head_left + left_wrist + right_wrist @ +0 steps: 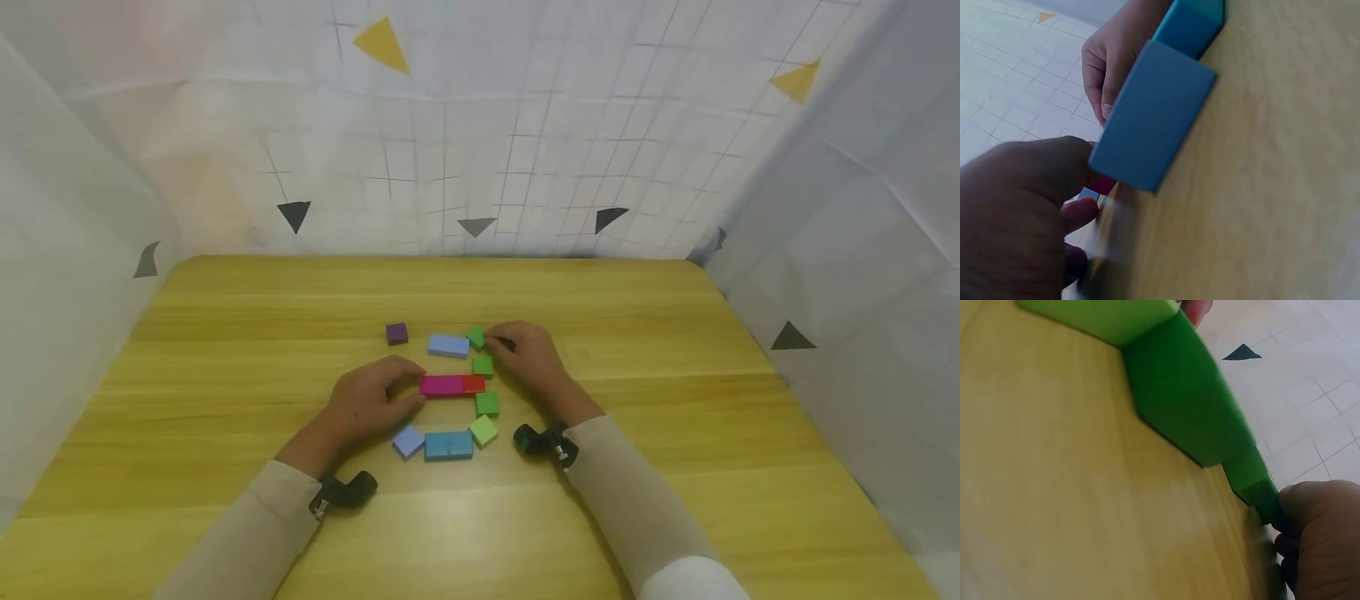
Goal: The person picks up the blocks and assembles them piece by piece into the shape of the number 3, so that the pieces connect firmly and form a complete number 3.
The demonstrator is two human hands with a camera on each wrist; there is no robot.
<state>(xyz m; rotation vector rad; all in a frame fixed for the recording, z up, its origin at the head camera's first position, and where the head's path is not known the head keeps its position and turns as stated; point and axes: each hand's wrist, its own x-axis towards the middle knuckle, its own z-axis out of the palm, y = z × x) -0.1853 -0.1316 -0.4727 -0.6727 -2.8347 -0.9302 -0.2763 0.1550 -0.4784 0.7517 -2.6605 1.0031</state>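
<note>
My left hand [367, 397] has its thumb and index finger at either side of the left end of a magenta block [441, 386], pinching it. A red block [474, 384] adjoins that block's right end. With thumb and fingertips, my right hand [527, 357] holds the right corner of a small green block [477, 337], which sits at an angle at the far end of the right column. Another green block [482, 367] lies just nearer. In the left wrist view the left fingertips are partly hidden behind a blue block [1154, 115].
A long light-blue block [448, 346] lies left of the far green one, with a purple block [397, 333] farther left. Nearer are a third green block [487, 404], a lime block [483, 431], a long blue block [448, 446] and a tilted light-blue block [408, 442].
</note>
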